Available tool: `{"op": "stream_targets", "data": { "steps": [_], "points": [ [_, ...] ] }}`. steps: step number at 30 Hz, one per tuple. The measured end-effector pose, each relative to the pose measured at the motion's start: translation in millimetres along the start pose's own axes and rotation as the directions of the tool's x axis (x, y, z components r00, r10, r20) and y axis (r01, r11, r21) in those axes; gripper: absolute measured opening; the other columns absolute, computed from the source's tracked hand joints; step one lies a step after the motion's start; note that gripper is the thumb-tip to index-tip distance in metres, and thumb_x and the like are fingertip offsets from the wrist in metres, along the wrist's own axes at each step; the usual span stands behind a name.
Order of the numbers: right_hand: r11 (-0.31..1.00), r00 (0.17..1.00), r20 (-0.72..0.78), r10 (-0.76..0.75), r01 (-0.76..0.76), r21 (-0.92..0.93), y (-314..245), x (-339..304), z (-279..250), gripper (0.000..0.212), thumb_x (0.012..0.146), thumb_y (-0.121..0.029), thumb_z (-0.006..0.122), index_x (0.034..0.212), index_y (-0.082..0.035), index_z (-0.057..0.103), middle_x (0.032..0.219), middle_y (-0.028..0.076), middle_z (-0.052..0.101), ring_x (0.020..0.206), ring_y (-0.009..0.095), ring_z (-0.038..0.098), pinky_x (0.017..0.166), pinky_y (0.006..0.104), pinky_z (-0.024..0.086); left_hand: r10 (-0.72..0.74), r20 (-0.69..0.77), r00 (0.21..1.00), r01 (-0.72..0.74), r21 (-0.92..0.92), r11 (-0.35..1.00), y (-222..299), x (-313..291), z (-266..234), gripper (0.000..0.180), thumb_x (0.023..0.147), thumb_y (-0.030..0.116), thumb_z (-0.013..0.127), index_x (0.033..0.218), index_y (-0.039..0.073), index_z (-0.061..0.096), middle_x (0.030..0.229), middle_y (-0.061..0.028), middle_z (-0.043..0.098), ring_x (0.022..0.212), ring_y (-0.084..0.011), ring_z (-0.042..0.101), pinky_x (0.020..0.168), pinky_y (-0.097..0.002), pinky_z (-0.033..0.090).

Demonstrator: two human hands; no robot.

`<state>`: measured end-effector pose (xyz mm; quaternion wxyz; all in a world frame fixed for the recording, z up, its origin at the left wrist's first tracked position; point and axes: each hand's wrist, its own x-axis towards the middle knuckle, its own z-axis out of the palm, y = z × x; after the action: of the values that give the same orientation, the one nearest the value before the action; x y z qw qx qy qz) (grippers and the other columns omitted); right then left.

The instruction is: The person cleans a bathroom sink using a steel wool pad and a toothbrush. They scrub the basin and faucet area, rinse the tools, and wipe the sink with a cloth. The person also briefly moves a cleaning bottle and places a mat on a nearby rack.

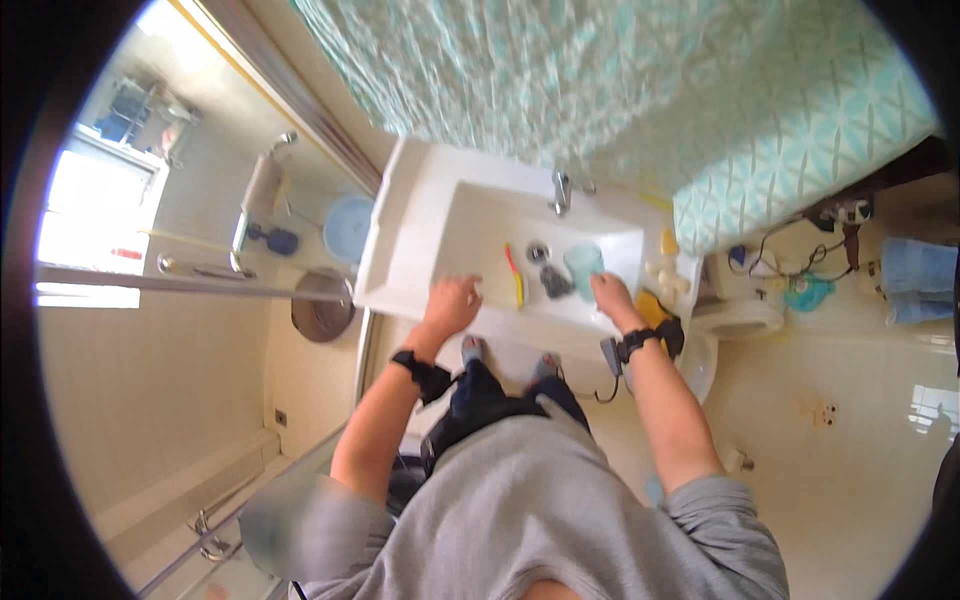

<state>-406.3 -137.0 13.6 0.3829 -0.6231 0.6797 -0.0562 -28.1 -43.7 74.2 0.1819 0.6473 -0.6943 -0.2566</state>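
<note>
At the front left rim of the white sink (400, 270), my left hand (455, 303) is loosely bent, fingertips apart, with nothing seen in it. My right hand (612, 295) is closed on the edge of a pale teal, see-through cup-like thing (583, 262) in the right part of the basin. Its exact kind is hard to make out. Beside it lies a dark grey, crumpled-looking piece (555, 282). Left of the drain (538, 250) rests a thin red and yellow brush-like stick (515, 276). Neither hand touches these two.
A chrome faucet (562, 190) stands at the sink's back. Small yellow and cream items (668, 268) sit on the right ledge, near a yellow-black object (655, 308). A patterned teal curtain (600, 90) hangs behind. A toilet (740, 318) is right; a blue basin (348, 228) is left.
</note>
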Motion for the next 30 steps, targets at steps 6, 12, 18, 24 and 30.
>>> {"op": "stream_targets", "data": {
  "steps": [6, 12, 18, 24, 30],
  "points": [
    [0.981, 0.998, -0.045, -0.042, 0.033, -0.192, 69, 69, 87, 0.03, 0.103, -0.021, 0.05, 0.089, -0.001, 0.068, 0.087, 0.024, 0.071, 0.082, 0.044, 0.069, 0.071, 0.0599, 0.053, -0.062, 0.184, 0.981, 0.062, 0.005, 0.998, -33, -27, -25, 0.039, 0.097, 0.018, 0.06, 0.135, 0.01, 0.063, 0.1, -0.0273, 0.074, 0.094, -0.0475, 0.071, 0.082, -0.0584, 0.057],
    [0.812, 0.961, 0.118, -0.249, 0.274, -0.515, 68, 92, 138, 0.032, 0.098, -0.02, 0.052, 0.092, -0.002, 0.078, 0.094, 0.025, 0.076, 0.088, 0.048, 0.073, 0.08, 0.0586, 0.058, -0.036, 0.192, 0.981, 0.03, 0.029, 0.999, -40, -49, -60, 0.037, 0.097, 0.023, 0.065, 0.131, 0.009, 0.068, 0.099, -0.0237, 0.076, 0.096, -0.0448, 0.072, 0.086, -0.0562, 0.057],
    [0.987, 0.98, -0.159, 0.12, -0.136, -0.09, 17, 49, 105, 0.039, 0.082, -0.033, 0.07, 0.095, 0.003, 0.076, 0.099, 0.026, 0.076, 0.095, 0.048, 0.072, 0.094, 0.0521, 0.059, 0.04, 0.139, 0.989, -0.047, 0.049, 0.998, -14, -44, -71, 0.035, 0.096, 0.025, 0.069, 0.127, 0.009, 0.073, 0.093, -0.0166, 0.078, 0.09, -0.0395, 0.075, 0.084, -0.0509, 0.059],
    [0.913, 0.955, 0.197, -0.223, 0.275, -0.302, -55, -48, -2, 0.052, 0.082, -0.033, 0.081, 0.121, -0.001, 0.07, 0.111, 0.021, 0.074, 0.105, 0.039, 0.073, 0.093, 0.0492, 0.06, 0.058, 0.097, 0.994, -0.049, -0.094, 0.994, 41, -44, -82, 0.038, 0.095, 0.019, 0.064, 0.129, 0.005, 0.073, 0.11, -0.0297, 0.074, 0.108, -0.0477, 0.07, 0.096, -0.0532, 0.056],
    [0.776, 0.758, 0.257, -0.6, 0.629, -0.042, -105, -158, -110, 0.083, 0.076, -0.011, 0.075, 0.154, -0.002, 0.049, 0.15, 0.028, 0.055, 0.13, 0.043, 0.057, 0.111, 0.0444, 0.05, 0.007, 0.144, 0.99, 0.011, -0.125, 0.992, 68, -35, -63, 0.04, 0.099, 0.019, 0.061, 0.137, 0.009, 0.068, 0.116, -0.03, 0.073, 0.11, -0.0488, 0.069, 0.098, -0.0531, 0.055]
  ]
}}
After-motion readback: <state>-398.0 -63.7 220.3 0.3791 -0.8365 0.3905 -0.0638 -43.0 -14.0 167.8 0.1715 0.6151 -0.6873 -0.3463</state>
